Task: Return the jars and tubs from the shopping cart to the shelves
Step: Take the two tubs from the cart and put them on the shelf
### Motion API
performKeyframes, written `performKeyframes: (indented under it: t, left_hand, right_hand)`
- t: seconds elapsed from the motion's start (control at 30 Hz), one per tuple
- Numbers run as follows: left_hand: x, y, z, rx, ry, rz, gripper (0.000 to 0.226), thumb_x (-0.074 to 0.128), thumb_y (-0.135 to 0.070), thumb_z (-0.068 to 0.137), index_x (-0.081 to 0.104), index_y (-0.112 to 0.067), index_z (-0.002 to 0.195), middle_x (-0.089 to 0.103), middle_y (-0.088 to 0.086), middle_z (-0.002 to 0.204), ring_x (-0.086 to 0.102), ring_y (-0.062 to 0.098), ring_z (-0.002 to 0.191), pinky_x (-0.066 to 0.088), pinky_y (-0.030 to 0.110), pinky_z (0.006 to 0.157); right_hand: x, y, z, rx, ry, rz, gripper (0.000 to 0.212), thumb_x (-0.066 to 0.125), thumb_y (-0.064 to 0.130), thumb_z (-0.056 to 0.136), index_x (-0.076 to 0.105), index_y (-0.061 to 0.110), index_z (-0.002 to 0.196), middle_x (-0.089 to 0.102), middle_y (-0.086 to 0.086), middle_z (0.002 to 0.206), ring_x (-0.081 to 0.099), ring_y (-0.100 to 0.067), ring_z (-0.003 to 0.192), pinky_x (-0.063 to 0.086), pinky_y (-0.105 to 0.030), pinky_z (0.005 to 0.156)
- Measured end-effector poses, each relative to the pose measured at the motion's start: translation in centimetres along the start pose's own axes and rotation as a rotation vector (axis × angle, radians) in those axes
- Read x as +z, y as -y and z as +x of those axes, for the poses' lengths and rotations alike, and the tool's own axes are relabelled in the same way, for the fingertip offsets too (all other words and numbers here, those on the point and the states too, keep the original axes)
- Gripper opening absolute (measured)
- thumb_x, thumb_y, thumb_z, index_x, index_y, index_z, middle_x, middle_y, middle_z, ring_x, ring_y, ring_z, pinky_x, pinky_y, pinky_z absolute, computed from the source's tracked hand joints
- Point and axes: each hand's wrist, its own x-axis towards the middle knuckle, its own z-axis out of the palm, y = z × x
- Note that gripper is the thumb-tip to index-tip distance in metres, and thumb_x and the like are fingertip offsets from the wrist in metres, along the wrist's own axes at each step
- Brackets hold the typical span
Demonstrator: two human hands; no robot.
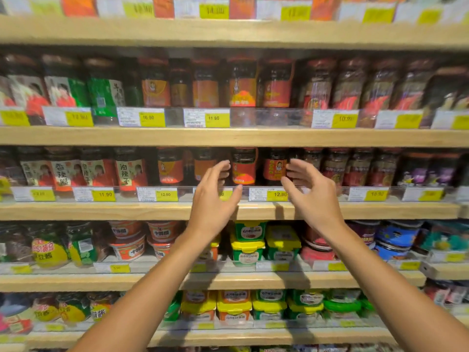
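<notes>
Two hands: both are raised in front of the third shelf from the bottom, palms turned toward each other, neither holding anything.
Left hand: fingers loosely spread and lightly bent, fingertips up by an orange-labelled jar; whether they touch it cannot be told.
Right hand: fingers relaxed and a little curved, fingertips just beside a red-labelled jar; contact is unclear.
Jar between the hands: a dark jar with a red and orange label stands upright on the shelf, in the gap between the two hands and behind the clear price rail.
Jars on this shelf: a full row of dark, upright sauce jars runs left to right, white and red labels toward the left, purple ones at the far right.
Wooden shelf board: it runs below the jars and carries yellow price tags.
Shelf above: another row of upright jars, blurred, with green labels toward the left.
Tubs: green and yellow lidded tubs sit stacked on the shelf under the hands, orange and white bowl tubs to their left.
Lowest visible shelf: more stacked tubs in orange, yellow and green.
Shopping cart: out of view.
</notes>
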Motion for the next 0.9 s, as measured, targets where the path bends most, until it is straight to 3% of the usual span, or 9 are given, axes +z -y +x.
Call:
performKeyframes:
  t: [0.1, 0.2, 0.27, 0.37, 0.47, 0.53, 0.67, 0.8, 0.9]
  left_hand:
    - [0.6, -0.5, 3.0, -0.097, 0.017, 0.129, 0.070, 0.071, -0.042, 0.087, 0.042, -0.011, 0.143, 0.054, 0.003, 0.140, 0.055, 0.019, 0.124, 0.049, 0.042, 0.103]
    - [1.5, -1.1, 4.6, -0.180, 0.102, 0.267, 0.072, 0.070, -0.051, 0.085, 0.044, -0.004, 0.133, 0.058, 0.014, 0.129, 0.054, 0.030, 0.122, 0.049, 0.039, 0.093]
    - [2.1, -1.2, 5.3, -0.237, 0.142, 0.305, 0.064, 0.070, -0.056, 0.083, 0.051, -0.006, 0.118, 0.063, 0.013, 0.111, 0.059, 0.031, 0.106, 0.046, 0.036, 0.075]
    - [3.0, -0.6, 6.2, -0.273, 0.163, 0.315, 0.052, 0.070, -0.061, 0.079, 0.058, -0.011, 0.089, 0.065, 0.006, 0.089, 0.063, 0.026, 0.086, 0.042, 0.032, 0.063]
    - [3.3, -0.7, 6.9, -0.289, 0.210, 0.315, 0.043, 0.073, -0.050, 0.082, 0.054, -0.015, 0.070, 0.062, 0.003, 0.073, 0.064, 0.029, 0.080, 0.041, 0.031, 0.062]
    - [3.1, -1.1, 7.6, -0.312, 0.296, 0.293, 0.036, 0.073, -0.042, 0.086, 0.054, -0.015, 0.073, 0.059, 0.002, 0.072, 0.062, 0.027, 0.080, 0.039, 0.029, 0.064]
    - [2.1, -1.2, 8.6, -0.358, 0.389, 0.254, 0.040, 0.074, -0.041, 0.086, 0.059, -0.014, 0.112, 0.058, 0.000, 0.096, 0.055, 0.018, 0.090, 0.039, 0.026, 0.072]
    - [2.0, -0.5, 8.6, -0.362, 0.380, 0.252, 0.024, 0.072, -0.038, 0.088, 0.061, -0.017, 0.091, 0.061, 0.002, 0.082, 0.054, 0.018, 0.080, 0.039, 0.029, 0.064]
    - [2.2, -0.1, 8.4, -0.304, 0.358, 0.244, 0.022, 0.069, -0.032, 0.091, 0.067, -0.010, 0.090, 0.066, 0.007, 0.084, 0.056, 0.018, 0.073, 0.042, 0.030, 0.064]
  right_hand:
    - [0.1, 0.4, 2.9, 0.067, 0.015, -0.150, 0.062, 0.073, 0.043, 0.086, 0.056, 0.013, 0.138, 0.068, 0.003, 0.126, 0.065, -0.012, 0.114, 0.052, -0.039, 0.101]
    - [0.7, 0.3, 4.4, 0.158, 0.061, -0.335, 0.071, 0.072, 0.054, 0.082, 0.058, 0.007, 0.133, 0.069, -0.010, 0.122, 0.062, -0.029, 0.118, 0.052, -0.042, 0.096]
    - [1.5, 0.1, 5.1, 0.227, 0.101, -0.385, 0.055, 0.073, 0.054, 0.079, 0.067, 0.008, 0.107, 0.071, -0.014, 0.104, 0.062, -0.037, 0.108, 0.050, -0.040, 0.079]
    - [2.5, -0.3, 6.2, 0.299, 0.145, -0.345, 0.045, 0.075, 0.055, 0.073, 0.054, 0.015, 0.068, 0.066, -0.008, 0.074, 0.066, -0.033, 0.082, 0.044, -0.034, 0.062]
    - [3.4, -0.4, 6.8, 0.339, 0.195, -0.324, 0.053, 0.074, 0.059, 0.076, 0.062, 0.011, 0.094, 0.071, -0.013, 0.091, 0.067, -0.035, 0.090, 0.055, -0.041, 0.073]
    - [3.6, -0.4, 6.9, 0.343, 0.199, -0.318, 0.060, 0.073, 0.060, 0.077, 0.062, 0.009, 0.106, 0.072, -0.014, 0.097, 0.066, -0.036, 0.095, 0.055, -0.042, 0.077]
    - [2.8, -0.9, 6.9, 0.318, 0.224, -0.294, 0.041, 0.076, 0.054, 0.078, 0.059, 0.018, 0.071, 0.068, -0.006, 0.074, 0.064, -0.027, 0.076, 0.046, -0.034, 0.061]
    - [1.9, -0.8, 6.6, 0.284, 0.231, -0.276, 0.047, 0.078, 0.050, 0.079, 0.049, 0.022, 0.055, 0.054, 0.003, 0.054, 0.053, -0.018, 0.057, 0.035, -0.031, 0.053]
    - [2.2, -0.8, 6.6, 0.275, 0.223, -0.297, 0.045, 0.077, 0.056, 0.078, 0.060, 0.015, 0.075, 0.064, -0.002, 0.066, 0.061, -0.021, 0.067, 0.044, -0.034, 0.056]
